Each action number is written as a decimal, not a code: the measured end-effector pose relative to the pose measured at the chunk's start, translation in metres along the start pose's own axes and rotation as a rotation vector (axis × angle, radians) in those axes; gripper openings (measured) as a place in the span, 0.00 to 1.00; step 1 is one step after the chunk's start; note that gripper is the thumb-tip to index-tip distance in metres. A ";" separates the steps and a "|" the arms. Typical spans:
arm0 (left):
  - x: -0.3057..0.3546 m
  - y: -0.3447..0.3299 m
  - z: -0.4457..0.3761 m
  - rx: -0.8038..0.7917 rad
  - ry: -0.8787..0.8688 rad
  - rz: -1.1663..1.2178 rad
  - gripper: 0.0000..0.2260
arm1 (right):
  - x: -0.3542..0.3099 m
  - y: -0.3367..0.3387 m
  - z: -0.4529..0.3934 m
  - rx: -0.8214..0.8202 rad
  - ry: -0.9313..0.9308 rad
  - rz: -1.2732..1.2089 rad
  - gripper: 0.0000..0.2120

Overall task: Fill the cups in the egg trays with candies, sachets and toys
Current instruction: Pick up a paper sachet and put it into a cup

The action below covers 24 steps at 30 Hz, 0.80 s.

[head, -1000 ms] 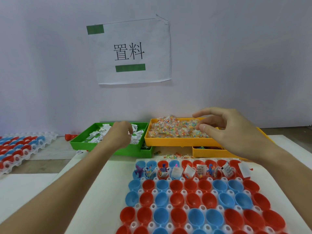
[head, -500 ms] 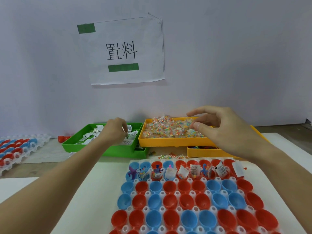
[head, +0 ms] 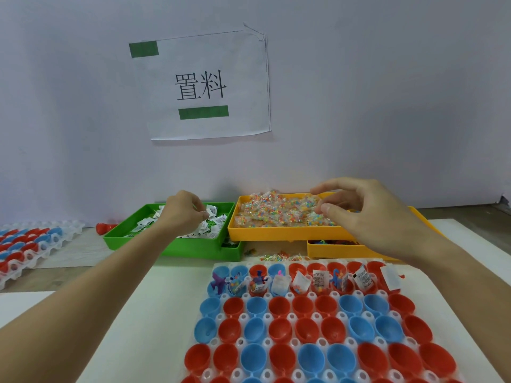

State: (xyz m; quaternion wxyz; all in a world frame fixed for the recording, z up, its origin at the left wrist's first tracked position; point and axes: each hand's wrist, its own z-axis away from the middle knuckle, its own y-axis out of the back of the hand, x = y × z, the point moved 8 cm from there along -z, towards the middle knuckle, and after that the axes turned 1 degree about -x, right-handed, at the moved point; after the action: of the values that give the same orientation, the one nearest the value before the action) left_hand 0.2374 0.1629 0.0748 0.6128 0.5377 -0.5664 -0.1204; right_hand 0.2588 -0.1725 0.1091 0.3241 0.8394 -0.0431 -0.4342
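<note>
A white egg tray (head: 289, 317) of red and blue cups lies in front of me; its far row (head: 318, 280) holds toys and sachets, the nearer rows are bare. My left hand (head: 181, 214) reaches into the green tray (head: 171, 246) and pinches a white sachet (head: 211, 210) with curled fingers. My right hand (head: 370, 217) hovers over the yellow tray (head: 287, 233) of candy packets. Its thumb and forefinger close round a clear candy packet (head: 317, 200). Below that tray a second yellow tray (head: 331, 251) holds small toys.
Loose candy packets (head: 279, 257) lie on the table between the trays and the egg tray. A second filled egg tray (head: 27, 244) sits far left, with a red cup half (head: 104, 228) beside it. A paper sign (head: 207, 87) hangs on the wall close behind.
Both hands stay over their trays. The left hand has dug a little further right among the sachets; the right thumb and forefinger have spread slightly around a packet.
</note>
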 end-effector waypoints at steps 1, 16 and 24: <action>-0.001 0.001 0.001 -0.006 0.014 0.017 0.05 | 0.000 0.000 0.000 0.001 -0.002 0.004 0.12; 0.009 0.006 0.079 -0.077 0.030 0.586 0.03 | -0.001 -0.004 0.000 -0.019 0.008 0.012 0.11; 0.022 -0.015 0.092 -0.410 -0.050 0.282 0.07 | -0.002 -0.005 0.000 -0.019 0.014 0.028 0.11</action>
State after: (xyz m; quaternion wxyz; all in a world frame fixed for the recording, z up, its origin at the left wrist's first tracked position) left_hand 0.1756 0.0921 0.0547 0.7057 0.3146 -0.6145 -0.1594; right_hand 0.2565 -0.1684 0.1074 0.3382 0.8387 -0.0484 -0.4242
